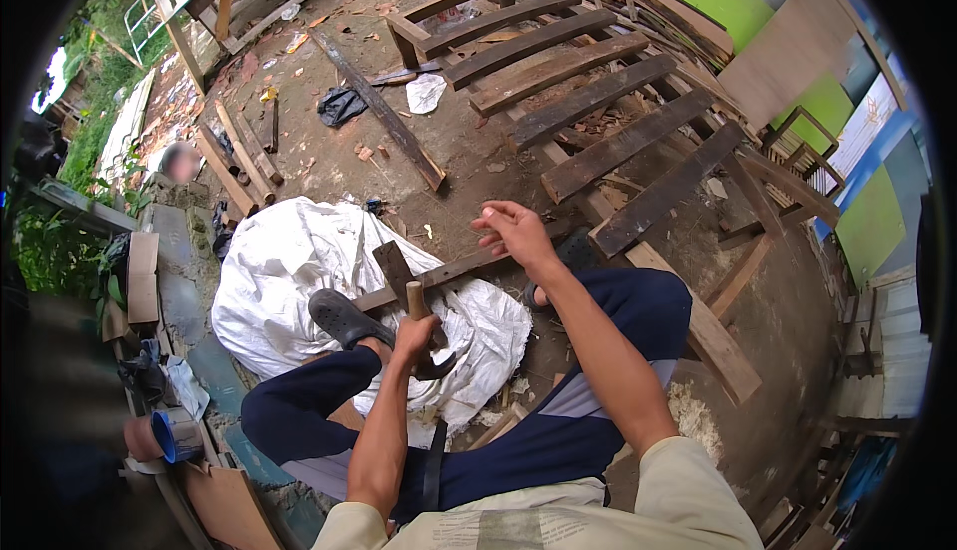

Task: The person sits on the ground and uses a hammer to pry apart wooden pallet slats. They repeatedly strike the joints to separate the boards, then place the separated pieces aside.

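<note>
You have one hammer (pixel 415 299), with a pale round wooden handle and dark curved head, gripped in your left hand (pixel 417 334) above one crumpled white sheet (pixel 284 271). Your right hand (pixel 518 236), empty, fingers parted, hovers by one long dark-brown wooden bar (pixel 467 268). One grey rubber clog (pixel 347 319) crowds it; one six-slatted brown wooden frame (pixel 595 102) lies beyond.

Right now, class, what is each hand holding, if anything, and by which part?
The left hand holds a hammer by its wooden handle, near the dark head; the right hand looks empty.

Tan handle (pixel 415 298), seemingly blackish tool head (pixel 437 366)
</note>
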### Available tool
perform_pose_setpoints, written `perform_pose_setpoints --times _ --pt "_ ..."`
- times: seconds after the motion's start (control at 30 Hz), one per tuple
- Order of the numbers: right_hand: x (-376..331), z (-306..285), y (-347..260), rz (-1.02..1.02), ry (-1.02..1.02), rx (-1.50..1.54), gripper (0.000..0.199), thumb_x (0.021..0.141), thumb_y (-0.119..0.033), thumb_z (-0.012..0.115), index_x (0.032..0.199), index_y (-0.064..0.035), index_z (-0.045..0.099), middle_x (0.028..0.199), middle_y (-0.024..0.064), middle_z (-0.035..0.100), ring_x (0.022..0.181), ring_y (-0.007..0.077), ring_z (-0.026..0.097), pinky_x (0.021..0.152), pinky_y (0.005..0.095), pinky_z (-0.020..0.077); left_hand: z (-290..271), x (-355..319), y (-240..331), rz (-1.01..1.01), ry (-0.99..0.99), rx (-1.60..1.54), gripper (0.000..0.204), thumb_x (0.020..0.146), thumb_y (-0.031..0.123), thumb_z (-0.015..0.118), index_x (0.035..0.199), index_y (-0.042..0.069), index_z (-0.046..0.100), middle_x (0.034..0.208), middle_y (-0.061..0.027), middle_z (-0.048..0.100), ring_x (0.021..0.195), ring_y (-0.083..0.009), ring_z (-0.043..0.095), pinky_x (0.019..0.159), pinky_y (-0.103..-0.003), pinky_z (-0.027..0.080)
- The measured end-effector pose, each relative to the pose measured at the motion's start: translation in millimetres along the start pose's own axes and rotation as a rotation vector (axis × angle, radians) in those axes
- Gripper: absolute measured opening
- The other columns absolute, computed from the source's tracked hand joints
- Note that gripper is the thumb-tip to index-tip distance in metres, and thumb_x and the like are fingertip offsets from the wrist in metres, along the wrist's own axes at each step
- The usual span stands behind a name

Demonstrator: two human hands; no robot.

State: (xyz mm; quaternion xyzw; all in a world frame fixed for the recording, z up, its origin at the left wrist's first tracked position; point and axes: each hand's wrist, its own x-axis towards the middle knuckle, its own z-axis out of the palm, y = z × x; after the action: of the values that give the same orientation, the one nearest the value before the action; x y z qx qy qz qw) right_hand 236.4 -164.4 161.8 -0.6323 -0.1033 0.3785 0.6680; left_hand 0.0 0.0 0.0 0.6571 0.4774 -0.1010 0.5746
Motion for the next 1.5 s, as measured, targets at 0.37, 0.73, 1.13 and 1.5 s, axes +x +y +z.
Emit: perform_pose_setpoints --times 0.37,0.73,1.13,1.5 --pt "-61 31 -33 0.161 -0.692 -1.497 0.058 0.085 -0.057 0.063 0.103 -0.0028 0.075 0.106 0.0193 0.072 0.103 0.0357 0.069 0.088 0.0478 0.0528 45 -42 68 0.474 -0.202 0.763 0.049 0.072 0.042 0.069 0.081 -0.006 0.07 0.08 -0.0311 0.066 0.081 -0.0455 0.068 0.077 -0.05 0.054" --pt "-40 55 62 0.254 -0.747 -1.707 0.03 0.088 -0.029 0.067 0.111 -0.0126 0.075 0.117 0.0086 0.072 0.106 0.0268 0.07 0.082 0.0385 0.0568 44 -23 48 0.809 -0.285 0.665 0.055 0.067 0.04 0.079 0.105 0.003 0.066 0.101 -0.0207 0.069 0.099 -0.0402 0.065 0.087 -0.046 0.052" --pt "-18 -14 164 0.487 -0.427 -1.734 0.029 0.097 -0.02 0.052 0.116 -0.016 0.073 0.117 0.0083 0.072 0.11 0.0264 0.069 0.086 0.0414 0.0546 28 76 -36 -0.409 0.546 0.033 0.124 0.063 0.061 0.085 0.147 -0.004 0.021 0.146 -0.0297 0.037 0.137 -0.0427 0.037 0.113 -0.051 0.033" --pt "-10 -33 184 0.51 -0.365 -1.749 0.029 0.093 -0.023 0.055 0.11 -0.0107 0.075 0.114 0.0087 0.073 0.107 0.0286 0.07 0.086 0.0402 0.0554 34 89 -51 -0.127 0.498 0.187 0.111 0.065 0.053 0.087 0.138 -0.006 0.03 0.132 -0.0315 0.052 0.124 -0.0431 0.053 0.103 -0.046 0.045"
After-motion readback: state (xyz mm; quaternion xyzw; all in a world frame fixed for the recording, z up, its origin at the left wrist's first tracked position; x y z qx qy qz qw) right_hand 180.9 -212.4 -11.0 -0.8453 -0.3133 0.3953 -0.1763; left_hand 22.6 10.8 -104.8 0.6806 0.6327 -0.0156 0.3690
